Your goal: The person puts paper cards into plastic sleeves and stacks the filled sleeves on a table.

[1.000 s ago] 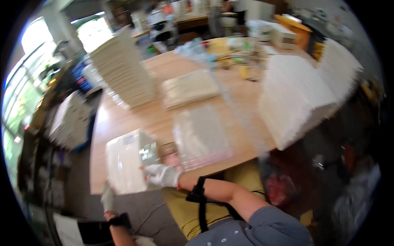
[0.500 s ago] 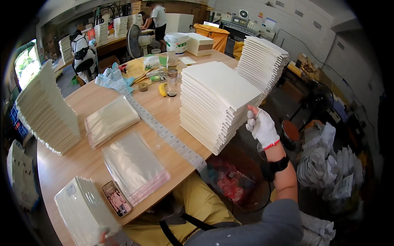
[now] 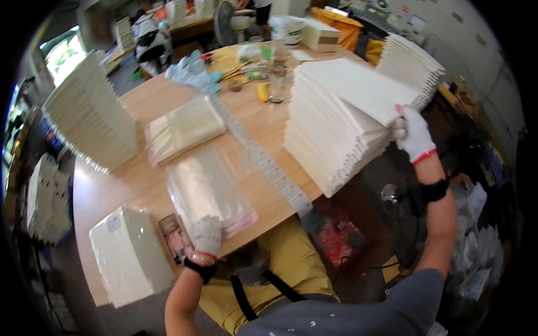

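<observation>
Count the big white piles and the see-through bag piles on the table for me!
White sheet piles: 3, the left stack, the middle stack, the far right stack
Clear bag piles: 2, the near bags, the far bags
Wrapped white packs: 1, the wrapped pack
Total: 6

Clear plastic bag stack (image 3: 210,187) mid-table; bagged white bundle (image 3: 131,255) front-left; another bagged bundle (image 3: 184,127) behind.

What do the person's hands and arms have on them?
Both hands wear white knit gloves with a red band at the cuff: the left hand and the right hand. Each wrist has a black strap, the left strap and the right strap. The forearms are bare, and a grey short sleeve covers the right upper arm.
</observation>
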### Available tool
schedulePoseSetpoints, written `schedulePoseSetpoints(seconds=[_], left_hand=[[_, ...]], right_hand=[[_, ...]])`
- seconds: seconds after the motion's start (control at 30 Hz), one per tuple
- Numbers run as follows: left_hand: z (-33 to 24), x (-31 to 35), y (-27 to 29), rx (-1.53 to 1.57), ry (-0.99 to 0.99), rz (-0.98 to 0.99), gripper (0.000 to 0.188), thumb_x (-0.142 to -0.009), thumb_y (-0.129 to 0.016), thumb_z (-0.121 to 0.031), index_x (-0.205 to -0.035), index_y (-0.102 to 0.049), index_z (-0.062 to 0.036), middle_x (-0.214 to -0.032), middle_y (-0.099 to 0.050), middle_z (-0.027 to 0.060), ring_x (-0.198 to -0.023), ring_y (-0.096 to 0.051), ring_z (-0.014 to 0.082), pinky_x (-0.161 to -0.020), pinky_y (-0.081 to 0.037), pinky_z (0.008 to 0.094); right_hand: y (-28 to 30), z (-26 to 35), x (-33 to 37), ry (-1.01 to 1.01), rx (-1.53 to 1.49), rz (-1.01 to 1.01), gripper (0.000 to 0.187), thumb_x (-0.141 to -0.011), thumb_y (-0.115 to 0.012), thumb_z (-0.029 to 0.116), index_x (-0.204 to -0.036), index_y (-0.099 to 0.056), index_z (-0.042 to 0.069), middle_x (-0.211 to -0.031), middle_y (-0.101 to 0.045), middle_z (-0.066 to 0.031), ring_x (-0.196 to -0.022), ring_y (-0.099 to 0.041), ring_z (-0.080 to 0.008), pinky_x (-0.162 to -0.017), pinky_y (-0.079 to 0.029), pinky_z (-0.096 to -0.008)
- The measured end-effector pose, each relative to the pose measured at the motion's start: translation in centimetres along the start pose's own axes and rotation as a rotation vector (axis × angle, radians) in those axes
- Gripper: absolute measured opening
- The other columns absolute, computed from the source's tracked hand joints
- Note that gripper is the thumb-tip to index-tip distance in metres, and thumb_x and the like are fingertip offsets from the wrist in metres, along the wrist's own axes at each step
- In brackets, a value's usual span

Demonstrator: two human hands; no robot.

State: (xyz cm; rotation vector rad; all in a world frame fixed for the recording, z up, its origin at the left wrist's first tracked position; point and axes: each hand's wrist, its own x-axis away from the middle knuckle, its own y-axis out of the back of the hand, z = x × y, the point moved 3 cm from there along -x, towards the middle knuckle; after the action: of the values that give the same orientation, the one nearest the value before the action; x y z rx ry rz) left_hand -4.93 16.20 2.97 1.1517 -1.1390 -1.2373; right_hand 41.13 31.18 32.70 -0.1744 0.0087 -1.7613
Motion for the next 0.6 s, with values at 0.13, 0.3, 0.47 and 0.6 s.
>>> schedulePoseSetpoints(seconds=[0.13, 0.3, 0.47, 0.6], left_hand=[[1.2, -0.2, 2.1, 0.084, 0.021, 0.122, 0.018, -0.078, -0.054, -0.023, -0.087, -0.064, -0.0101, -0.092, -0.060, 0.0113, -0.087, -0.062, 0.0275, -0.072, -0.050, 0.0414], [1.2, 0.5, 5.6, 0.171, -0.027, 0.143, 0.021, -0.078, -0.055, -0.022, -0.090, -0.063, -0.0073, -0.095, -0.061, 0.0097, -0.083, -0.064, 0.0283, -0.071, -0.052, 0.0407], [2.0, -2.8, 1.5, 0.040, 0.129, 0.114, 0.017, -0.082, -0.050, -0.015, -0.092, -0.062, -0.0074, -0.101, -0.062, 0.0089, -0.089, -0.063, 0.0272, -0.074, -0.052, 0.0391], [3.9, -2.7, 0.2, 0.231, 0.103, -0.033, 0.022, -0.083, -0.051, -0.018, -0.096, -0.061, -0.0047, -0.105, -0.062, 0.0125, -0.095, -0.060, 0.0305, -0.077, -0.050, 0.0399]], right_hand=[[-2.5, -1.1, 6.1, 0.407, 0.220, -0.023, 0.025, -0.092, -0.046, 0.017, -0.115, -0.050, 0.008, -0.068, -0.052, 0.0013, -0.041, -0.038, -0.0060, -0.037, -0.032, -0.0198], [-3.3, -8.9, 12.3, 0.369, 0.353, 0.360, 0.035, -0.091, -0.049, 0.012, -0.122, -0.044, -0.003, -0.071, -0.059, -0.0050, -0.041, -0.046, -0.0066, -0.036, -0.038, -0.0210], [-5.9, -18.9, 15.8, -0.292, 0.194, 0.660, 0.026, -0.091, -0.049, 0.016, -0.114, -0.051, 0.003, -0.062, -0.053, -0.0002, -0.040, -0.042, -0.0064, -0.035, -0.034, -0.0210], [-6.7, -26.2, 16.4, -0.558, -0.030, 0.562, 0.020, -0.090, -0.049, 0.016, -0.108, -0.054, 0.010, -0.064, -0.051, 0.0029, -0.040, -0.038, -0.0046, -0.036, -0.029, -0.0190]])
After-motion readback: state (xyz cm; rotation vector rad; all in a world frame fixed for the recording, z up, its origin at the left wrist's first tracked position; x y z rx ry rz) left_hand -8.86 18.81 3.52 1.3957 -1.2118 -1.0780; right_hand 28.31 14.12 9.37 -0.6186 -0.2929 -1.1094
